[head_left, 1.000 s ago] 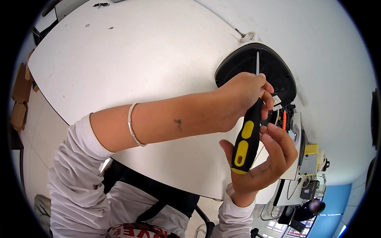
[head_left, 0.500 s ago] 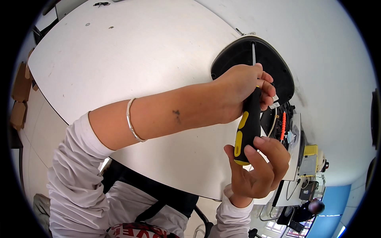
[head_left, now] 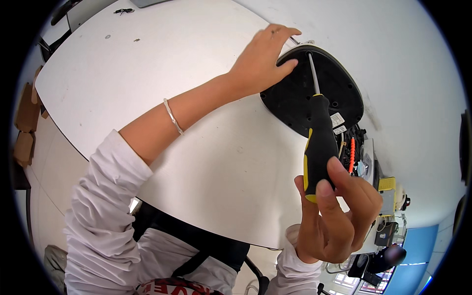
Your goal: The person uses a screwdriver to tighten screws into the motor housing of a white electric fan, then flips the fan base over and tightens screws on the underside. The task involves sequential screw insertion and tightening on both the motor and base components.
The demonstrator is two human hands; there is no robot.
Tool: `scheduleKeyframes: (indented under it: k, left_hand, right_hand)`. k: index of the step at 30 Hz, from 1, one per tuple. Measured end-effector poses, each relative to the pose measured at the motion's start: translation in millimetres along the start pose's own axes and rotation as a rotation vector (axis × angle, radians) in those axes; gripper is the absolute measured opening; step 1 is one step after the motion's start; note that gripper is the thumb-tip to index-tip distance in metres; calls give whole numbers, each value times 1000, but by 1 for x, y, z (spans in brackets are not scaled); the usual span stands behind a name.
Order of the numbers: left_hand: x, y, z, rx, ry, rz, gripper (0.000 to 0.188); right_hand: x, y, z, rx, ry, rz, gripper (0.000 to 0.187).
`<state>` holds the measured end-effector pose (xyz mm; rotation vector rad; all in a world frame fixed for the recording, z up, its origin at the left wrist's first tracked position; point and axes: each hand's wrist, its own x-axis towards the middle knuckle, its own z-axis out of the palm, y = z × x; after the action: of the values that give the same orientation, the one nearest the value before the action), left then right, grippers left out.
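My right hand pinches the handle end of a black-and-yellow screwdriver. Its metal shank runs away from me, with the tip in a hole near the far rim of a rounded black plastic base. That base has several screw holes and white labels on it. My left hand is open at the base's far left edge, thumb over the black surface and fingers spread toward a thin metal rod behind it. Whether the left fingers touch the base is hard to tell.
Underneath everything is a white table. An orange coiled item lies among black parts right of the base. A black cable rests at the far left. Farther right are a yellow-and-grey case and a person.
My left hand has let go of the screwdriver's shank area and moved out to the base's far left edge. My right hand has shifted slightly right, tilting the handle.
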<state>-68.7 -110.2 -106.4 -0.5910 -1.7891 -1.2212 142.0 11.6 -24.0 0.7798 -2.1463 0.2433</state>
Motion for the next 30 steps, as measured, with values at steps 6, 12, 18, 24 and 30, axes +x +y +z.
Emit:
scheduleKeyframes:
  k: [6, 12, 18, 24, 30]
  left_hand:
    - [-15, 2, 10, -222, -196, -129, 61]
    - [-12, 4, 5, -236, -269, -161, 62]
    - [-12, 11, 13, -266, -300, -185, 61]
    - [-7, 15, 12, -210, -299, -211, 60]
    - [-4, 26, 14, -181, -348, -283, 61]
  right_hand:
    - [8, -3, 4, -64, -94, -68, 26]
    - [-8, 10, 42, 232, 111, -12, 37]
    - [-12, 9, 42, 177, 98, 41, 39]
    - [6, 17, 11, 47, -83, 32, 29]
    - [14, 7, 10, 193, -85, 134, 35]
